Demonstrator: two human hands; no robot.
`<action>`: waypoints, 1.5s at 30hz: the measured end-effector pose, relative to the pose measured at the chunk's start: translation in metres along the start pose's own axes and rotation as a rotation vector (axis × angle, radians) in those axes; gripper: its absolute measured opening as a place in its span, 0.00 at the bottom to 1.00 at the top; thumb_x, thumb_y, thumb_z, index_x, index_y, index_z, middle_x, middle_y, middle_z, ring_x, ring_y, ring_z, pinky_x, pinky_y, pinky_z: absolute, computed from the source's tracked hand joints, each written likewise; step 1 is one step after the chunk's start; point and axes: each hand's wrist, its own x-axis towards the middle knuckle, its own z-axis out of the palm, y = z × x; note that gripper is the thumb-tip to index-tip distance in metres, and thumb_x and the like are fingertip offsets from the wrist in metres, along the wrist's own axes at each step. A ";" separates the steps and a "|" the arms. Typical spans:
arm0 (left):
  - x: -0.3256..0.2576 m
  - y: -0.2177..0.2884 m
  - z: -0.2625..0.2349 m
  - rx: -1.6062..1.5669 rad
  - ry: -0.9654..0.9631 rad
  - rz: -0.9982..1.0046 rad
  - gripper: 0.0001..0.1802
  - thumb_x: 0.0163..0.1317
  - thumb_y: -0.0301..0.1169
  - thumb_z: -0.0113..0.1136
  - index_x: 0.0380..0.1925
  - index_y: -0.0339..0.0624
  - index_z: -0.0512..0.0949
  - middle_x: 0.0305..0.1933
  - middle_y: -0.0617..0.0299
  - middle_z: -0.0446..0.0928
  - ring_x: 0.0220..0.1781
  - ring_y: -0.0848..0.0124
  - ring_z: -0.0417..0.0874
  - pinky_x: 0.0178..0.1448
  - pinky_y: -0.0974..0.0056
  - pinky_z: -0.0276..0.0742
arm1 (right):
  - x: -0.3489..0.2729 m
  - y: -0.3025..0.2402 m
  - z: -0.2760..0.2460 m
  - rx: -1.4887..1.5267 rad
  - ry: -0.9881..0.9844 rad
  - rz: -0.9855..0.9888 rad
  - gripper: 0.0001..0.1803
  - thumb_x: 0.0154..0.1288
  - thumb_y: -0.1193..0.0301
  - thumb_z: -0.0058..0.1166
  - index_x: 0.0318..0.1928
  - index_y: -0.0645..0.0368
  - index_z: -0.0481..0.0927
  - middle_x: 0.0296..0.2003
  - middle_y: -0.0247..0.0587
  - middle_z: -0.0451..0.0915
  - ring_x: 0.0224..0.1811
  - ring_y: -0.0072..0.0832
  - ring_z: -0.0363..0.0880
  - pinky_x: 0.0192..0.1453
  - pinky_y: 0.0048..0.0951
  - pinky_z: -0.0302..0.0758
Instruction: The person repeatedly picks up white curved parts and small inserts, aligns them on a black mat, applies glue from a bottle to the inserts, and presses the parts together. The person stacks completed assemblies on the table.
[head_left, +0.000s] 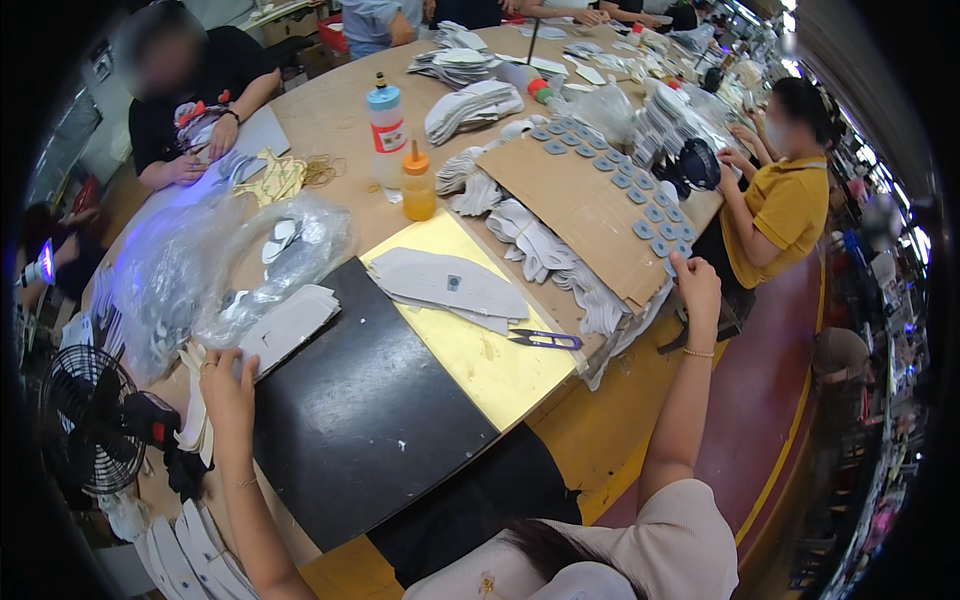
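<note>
My right hand [697, 287] is at the right edge of a cardboard sheet [560, 215], its fingertips pinched at a small blue-grey patch [671, 266]. Rows of similar patches [622, 180] lie along that sheet. On the left, my left hand [228, 388] rests at the near end of a stack of white cut pieces [290, 332], thumb and fingers apart. Pale strips [196, 405] lie beside and partly under it. Between my hands, white curved panels [450, 283] lie on a yellow sheet [500, 375]; the top one bears a small dark square. Purple-handled thread snips [545, 340] touch their corner.
A black mat [360, 420] covers the near table. Beyond stand a clear blue-topped bottle [386, 135] and an orange-capped glue bottle [417, 185]. Clear plastic bags [180, 280] and a black fan [95, 420] are left. Co-workers sit at the far left and right.
</note>
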 end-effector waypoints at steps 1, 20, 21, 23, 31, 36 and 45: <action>0.000 0.000 0.001 -0.001 0.006 -0.002 0.18 0.64 0.35 0.66 0.46 0.29 0.82 0.50 0.42 0.79 0.54 0.45 0.78 0.60 0.50 0.72 | -0.002 -0.003 0.001 0.019 -0.023 0.010 0.28 0.63 0.45 0.63 0.34 0.62 0.84 0.28 0.51 0.85 0.36 0.49 0.85 0.44 0.44 0.78; -0.001 -0.003 0.007 -0.124 0.128 -0.019 0.16 0.58 0.28 0.70 0.41 0.32 0.75 0.40 0.45 0.79 0.41 0.47 0.79 0.47 0.53 0.73 | -0.024 -0.027 0.008 -0.013 0.294 -0.199 0.13 0.72 0.65 0.57 0.38 0.61 0.72 0.32 0.50 0.82 0.34 0.50 0.82 0.40 0.47 0.75; 0.000 -0.003 0.008 -0.163 0.103 -0.058 0.15 0.58 0.27 0.69 0.42 0.32 0.76 0.39 0.45 0.79 0.40 0.47 0.79 0.47 0.53 0.73 | -0.023 -0.026 0.006 0.032 0.303 -0.177 0.13 0.73 0.65 0.56 0.38 0.61 0.72 0.32 0.50 0.82 0.34 0.50 0.82 0.40 0.47 0.76; 0.001 -0.001 0.004 -0.265 0.145 -0.040 0.13 0.60 0.26 0.67 0.43 0.32 0.78 0.38 0.45 0.80 0.40 0.46 0.80 0.48 0.52 0.73 | -0.026 -0.028 0.000 0.110 0.345 -0.195 0.13 0.74 0.64 0.55 0.38 0.61 0.72 0.31 0.49 0.81 0.32 0.46 0.81 0.39 0.44 0.76; -0.025 0.028 -0.084 -0.536 0.101 -0.151 0.12 0.65 0.30 0.67 0.44 0.34 0.84 0.35 0.63 0.80 0.25 0.80 0.75 0.22 0.73 0.69 | -0.128 -0.120 0.009 0.739 -0.269 -0.368 0.14 0.64 0.74 0.68 0.48 0.61 0.80 0.32 0.29 0.79 0.31 0.20 0.75 0.36 0.23 0.75; -0.064 0.073 -0.143 -0.410 0.061 0.000 0.08 0.61 0.26 0.68 0.39 0.34 0.84 0.31 0.61 0.77 0.25 0.76 0.76 0.26 0.70 0.70 | -0.277 -0.173 0.051 0.640 -0.932 -0.922 0.11 0.62 0.73 0.68 0.45 0.60 0.84 0.31 0.33 0.79 0.30 0.21 0.76 0.37 0.25 0.73; -0.138 0.073 -0.165 -0.758 -0.294 0.333 0.08 0.53 0.27 0.72 0.35 0.40 0.88 0.31 0.59 0.81 0.27 0.65 0.83 0.30 0.62 0.78 | -0.312 -0.183 0.058 0.685 -0.873 -1.086 0.16 0.63 0.71 0.64 0.52 0.56 0.83 0.47 0.43 0.77 0.49 0.41 0.76 0.56 0.38 0.72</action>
